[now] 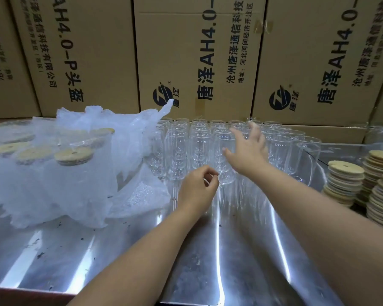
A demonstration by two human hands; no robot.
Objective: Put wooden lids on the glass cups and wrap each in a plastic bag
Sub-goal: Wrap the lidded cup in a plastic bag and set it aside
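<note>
Several bare glass cups [199, 149] stand in rows at the back middle of the metal table [119, 250]. My right hand [248, 151] reaches over them with fingers spread and straight, holding nothing. My left hand [198, 188] hovers in front of the nearest cups with fingers curled; I cannot tell whether it pinches anything. On the left, several cups with wooden lids [73, 155] stand wrapped in plastic bags [53, 184]. Stacks of loose wooden lids [345, 180] sit at the right edge.
Tall cardboard boxes [197, 58] with printed lettering form a wall right behind the table. A loose bag tip [166, 109] sticks up beside the glass rows. The shiny table front carries small dark specks.
</note>
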